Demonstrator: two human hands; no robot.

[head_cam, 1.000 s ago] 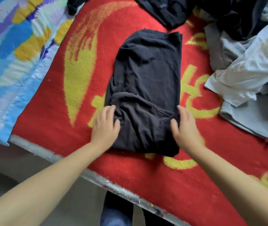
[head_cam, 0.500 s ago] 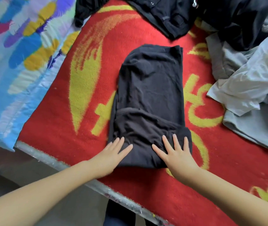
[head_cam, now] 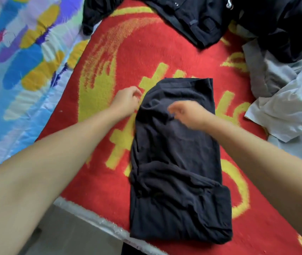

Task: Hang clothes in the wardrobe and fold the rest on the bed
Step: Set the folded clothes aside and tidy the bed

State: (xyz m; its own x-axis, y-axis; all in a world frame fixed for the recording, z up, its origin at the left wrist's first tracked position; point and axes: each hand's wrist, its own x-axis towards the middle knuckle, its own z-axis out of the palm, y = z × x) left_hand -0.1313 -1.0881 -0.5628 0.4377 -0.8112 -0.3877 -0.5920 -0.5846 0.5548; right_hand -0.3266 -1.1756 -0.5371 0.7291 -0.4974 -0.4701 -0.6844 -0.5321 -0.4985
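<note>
A black garment lies partly folded lengthwise on the red and yellow blanket, its near end doubled over by the bed's edge. My left hand is at the garment's far left edge, fingers curled and pinching the cloth there. My right hand is blurred. It sits on the upper middle of the garment, fingers curled into the fabric, and creases run toward them.
Dark clothes are heaped at the far side of the blanket, and pale grey and white garments are piled at the right. A colourful quilt lies on the left. The bed's metal edge runs along the front.
Both hands left the garment's near folded end and reached forward to its far half. My view moved closer, over the bed.
</note>
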